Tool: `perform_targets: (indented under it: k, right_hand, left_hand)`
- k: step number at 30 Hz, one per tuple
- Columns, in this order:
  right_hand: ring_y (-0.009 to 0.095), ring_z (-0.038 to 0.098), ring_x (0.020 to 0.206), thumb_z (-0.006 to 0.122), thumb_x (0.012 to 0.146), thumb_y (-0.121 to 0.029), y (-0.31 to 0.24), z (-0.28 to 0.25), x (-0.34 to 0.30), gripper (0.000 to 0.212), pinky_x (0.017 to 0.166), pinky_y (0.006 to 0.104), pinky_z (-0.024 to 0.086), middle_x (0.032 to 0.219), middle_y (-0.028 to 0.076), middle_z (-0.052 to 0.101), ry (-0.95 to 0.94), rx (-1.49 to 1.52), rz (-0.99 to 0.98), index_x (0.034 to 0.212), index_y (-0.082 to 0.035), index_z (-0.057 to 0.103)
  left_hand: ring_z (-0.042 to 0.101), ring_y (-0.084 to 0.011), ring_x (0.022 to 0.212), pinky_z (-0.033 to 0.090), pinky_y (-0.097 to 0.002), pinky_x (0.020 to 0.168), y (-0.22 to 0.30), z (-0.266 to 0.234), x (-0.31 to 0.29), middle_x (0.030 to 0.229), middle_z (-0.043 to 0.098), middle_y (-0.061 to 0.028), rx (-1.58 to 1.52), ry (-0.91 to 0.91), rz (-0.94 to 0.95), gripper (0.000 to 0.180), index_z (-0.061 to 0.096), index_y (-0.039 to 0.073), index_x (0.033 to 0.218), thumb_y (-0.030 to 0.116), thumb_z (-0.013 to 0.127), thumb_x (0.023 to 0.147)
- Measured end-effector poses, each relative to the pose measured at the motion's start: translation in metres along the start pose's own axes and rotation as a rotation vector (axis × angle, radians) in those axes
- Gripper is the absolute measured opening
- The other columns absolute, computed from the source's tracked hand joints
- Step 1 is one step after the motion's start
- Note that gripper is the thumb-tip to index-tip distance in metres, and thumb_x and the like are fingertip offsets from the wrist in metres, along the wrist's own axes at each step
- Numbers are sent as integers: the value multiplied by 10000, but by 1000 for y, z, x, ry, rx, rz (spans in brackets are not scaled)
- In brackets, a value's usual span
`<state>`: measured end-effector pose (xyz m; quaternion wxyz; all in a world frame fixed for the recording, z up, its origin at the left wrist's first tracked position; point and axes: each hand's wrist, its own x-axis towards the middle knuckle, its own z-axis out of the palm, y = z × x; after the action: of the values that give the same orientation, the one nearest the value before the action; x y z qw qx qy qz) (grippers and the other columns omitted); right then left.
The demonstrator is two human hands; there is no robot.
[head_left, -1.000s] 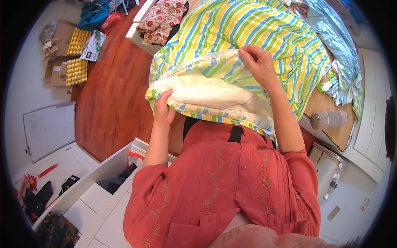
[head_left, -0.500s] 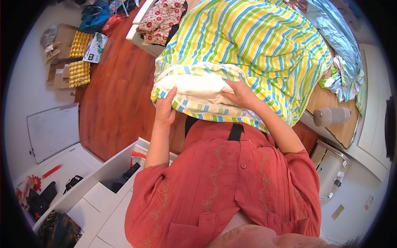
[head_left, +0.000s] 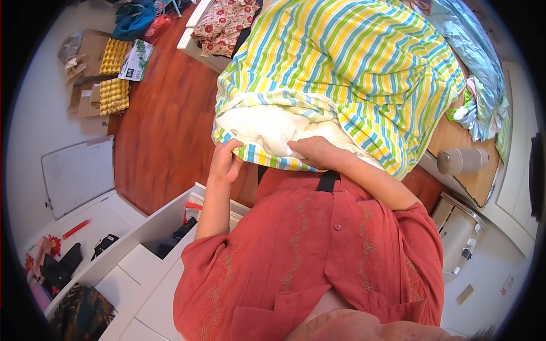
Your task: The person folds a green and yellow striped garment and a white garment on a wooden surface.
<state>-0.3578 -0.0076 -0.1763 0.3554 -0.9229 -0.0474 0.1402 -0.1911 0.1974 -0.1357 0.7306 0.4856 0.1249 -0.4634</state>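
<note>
A duvet cover (head_left: 347, 51) striped in green, yellow, blue and white spreads in front of me, its near end gaping. Inside that opening shows a white quilt (head_left: 261, 125), bunched and creased. With bent fingers my left hand (head_left: 226, 162) grips the striped edge at the opening's left corner. My right hand (head_left: 318, 152) is closed in a pinch on the white quilt near the middle of the opening. Part of its fingertips is hidden in the folds.
At the upper left, egg trays (head_left: 115, 96) and cardboard lean by the wall. A white drawer unit (head_left: 136, 278) stands at lower left. On the right, a grey cylinder (head_left: 463, 161) lies on a wooden surface (head_left: 449, 136), beside a light blue cloth (head_left: 472, 57).
Both hands have come nearer to my body, the right one also moving left. My left hand has shifted from the white quilt's side to the cover's edge. More of the quilt shows.
</note>
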Motion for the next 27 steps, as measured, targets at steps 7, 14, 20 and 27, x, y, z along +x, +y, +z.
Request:
perform_targets:
  k: [7,14,20,27]
  right_hand:
    - [328,570,839,610,728,-72,-8,-5,17,339,670,416,485,915,129,531,239,-24,-105,1054,-69,514]
    - [276,547,908,634,690,-100,-51,-25,4,297,737,336,464,1028,115,537,248,-391,29,970,-21,578]
    - [197,474,691,572,887,-311,-41,-26,0,317,651,301,419,754,94,554,-65,787,49,847,4,583]
    - [303,544,778,555,804,-68,-93,-70,9,68,680,350,437,827,113,592,-253,291,-138,837,-47,611]
  left_hand:
    - [647,-212,815,553,-334,691,7,-14,-6,1013,628,-122,-25,-227,36,336,447,12,1215,119,544,911]
    - [636,-154,801,510,-288,618,-18,4,8,1053,648,-70,-283,-286,52,438,477,83,1241,429,388,988]
    - [495,-221,1201,435,-376,970,-20,5,25,1351,488,-89,-194,-27,237,516,406,69,1348,441,336,998]
    - [450,-282,1252,358,-421,1053,-43,-17,52,1394,451,-98,-372,110,34,703,400,63,1372,605,287,938]
